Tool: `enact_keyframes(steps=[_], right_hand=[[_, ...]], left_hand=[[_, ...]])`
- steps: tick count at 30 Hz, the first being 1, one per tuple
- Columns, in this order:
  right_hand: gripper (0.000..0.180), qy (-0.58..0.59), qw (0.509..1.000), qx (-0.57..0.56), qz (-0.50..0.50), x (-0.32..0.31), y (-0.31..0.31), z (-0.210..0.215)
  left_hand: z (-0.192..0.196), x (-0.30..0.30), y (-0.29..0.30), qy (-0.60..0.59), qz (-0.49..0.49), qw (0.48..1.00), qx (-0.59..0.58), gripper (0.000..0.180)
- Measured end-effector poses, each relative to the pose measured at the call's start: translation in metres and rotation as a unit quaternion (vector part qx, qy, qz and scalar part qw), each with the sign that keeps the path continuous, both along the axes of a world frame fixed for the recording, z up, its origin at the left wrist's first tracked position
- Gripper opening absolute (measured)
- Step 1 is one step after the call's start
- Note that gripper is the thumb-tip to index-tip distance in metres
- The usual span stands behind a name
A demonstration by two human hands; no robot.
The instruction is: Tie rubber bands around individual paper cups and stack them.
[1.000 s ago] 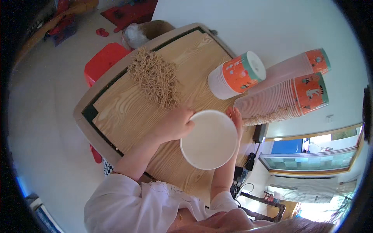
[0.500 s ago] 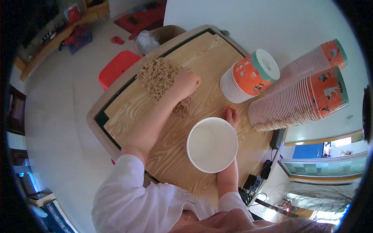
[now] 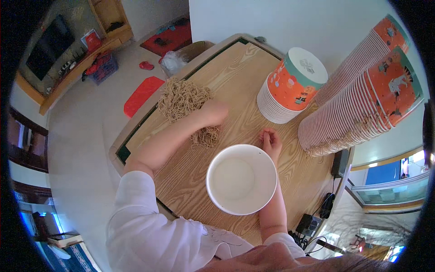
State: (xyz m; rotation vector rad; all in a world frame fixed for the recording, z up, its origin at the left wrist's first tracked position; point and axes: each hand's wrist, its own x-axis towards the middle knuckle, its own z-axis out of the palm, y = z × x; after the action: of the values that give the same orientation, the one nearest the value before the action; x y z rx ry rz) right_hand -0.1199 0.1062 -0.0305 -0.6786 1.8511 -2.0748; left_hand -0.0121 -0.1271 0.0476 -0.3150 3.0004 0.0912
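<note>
A tangled pile of tan string-like loops [image 3: 182,97] lies on the left part of the wooden table. My left hand [image 3: 215,113] is a closed fist at the pile's right edge; its fingers are turned away, so anything in them is hidden. More loops [image 3: 206,137] show just below that wrist. In front of me is a paper bucket [image 3: 268,174], white inside, its mouth facing up. Just beyond its rim, my right hand [image 3: 271,139] has its fingers curled together, and I cannot make out whether they hold something. My right forearm passes partly behind the bucket.
A short stack of orange-and-green paper buckets [image 3: 290,84] stands upside down at the back right. Two long stacks lean beside it; the nearer stack [image 3: 351,106] has tan loops along its side. Black adapters and cables [image 3: 309,224] hang at the table's right edge. A red stool [image 3: 142,96] is beyond the left edge.
My view has shifted, so the bucket and stacks look larger. My left fist has drawn slightly down and left along the loops. My right hand stays beyond the bucket, its fingers still curled.
</note>
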Motion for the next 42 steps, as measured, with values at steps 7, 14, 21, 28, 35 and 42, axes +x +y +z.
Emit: enact_keyframes(steps=[7, 14, 21, 28, 35, 42], right_hand=[[0.013, -0.015, 1.0, -0.014, 0.003, 0.002, 0.004, 0.002], [0.012, -0.017, 1.0, -0.006, 0.009, 0.001, 0.006, 0.006], [0.012, -0.009, 1.0, -0.006, 0.027, -0.001, -0.009, 0.01], [0.014, 0.043, 0.993, 0.014, 0.109, -0.004, 0.023, 0.107], [0.033, 0.222, 0.961, -0.05, 0.154, 0.042, 0.07, 0.196], [0.024, 0.16, 0.967, 0.127, 0.152, 0.056, 0.064, 0.202]], left_hand=[[0.122, -0.009, -0.051, 0.292, 0.054, 0.896, 0.331, 0.023], [0.319, 0.012, -0.068, 0.464, 0.026, 0.756, 0.461, 0.017], [0.371, 0.134, -0.071, 0.441, 0.066, 0.871, -0.207, 0.012], [0.165, 0.109, 0.116, 0.355, 0.069, 0.845, 0.395, 0.011], [0.132, 0.082, 0.143, 0.337, 0.049, 0.816, 0.467, 0.013], [0.12, 0.062, 0.139, 0.324, -0.013, 0.854, 0.407, 0.011]])
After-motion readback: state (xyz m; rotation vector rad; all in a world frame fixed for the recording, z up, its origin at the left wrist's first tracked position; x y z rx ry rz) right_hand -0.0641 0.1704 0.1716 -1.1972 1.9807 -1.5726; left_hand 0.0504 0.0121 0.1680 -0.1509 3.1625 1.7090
